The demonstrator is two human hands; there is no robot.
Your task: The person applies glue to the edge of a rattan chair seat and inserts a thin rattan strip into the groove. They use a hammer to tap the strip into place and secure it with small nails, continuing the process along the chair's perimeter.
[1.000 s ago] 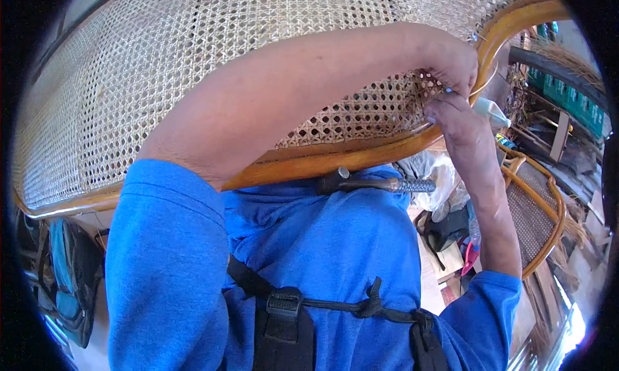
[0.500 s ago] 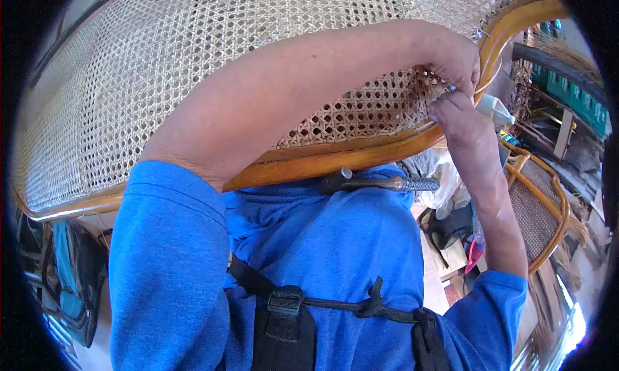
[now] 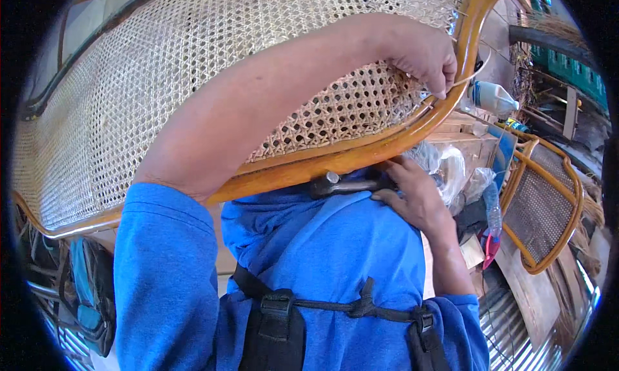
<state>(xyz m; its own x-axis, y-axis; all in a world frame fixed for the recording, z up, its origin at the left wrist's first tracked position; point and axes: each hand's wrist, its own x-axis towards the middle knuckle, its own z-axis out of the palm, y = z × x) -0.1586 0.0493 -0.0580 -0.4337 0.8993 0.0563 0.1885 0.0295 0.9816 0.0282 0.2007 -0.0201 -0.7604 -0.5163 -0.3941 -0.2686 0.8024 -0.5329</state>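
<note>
While the left hand (image 3: 427, 60) bends in at the right edge of the cane panel (image 3: 161, 93), its thumb and finger pinch a pale cane strand (image 3: 468, 79) right over the wooden frame (image 3: 348, 159). Strand's long axis runs from the fingertips up and to the right, curving, free end thin against the background. Right hand (image 3: 414, 200) is low, under the frame, closed around the handle of a hammer (image 3: 342, 187); far fingertips partly hidden. Hammer lies across the blue shirt (image 3: 329, 255), long axis roughly side to side, head pointing left, handle end under the hand.

Panel sits across the front of the person, long axis left to right; lower frame rail sweeps along it, then curves up at right, beside the left hand.

Right side: milky plastic bottle (image 3: 493, 97) just past the frame, its front pointing right; below it, a smaller cane piece (image 3: 541, 200), tilted. Pale marks on the green crate (image 3: 567, 64), upper right, too small to read. Clear plastic bag (image 3: 453, 177) near the right hand.
</note>
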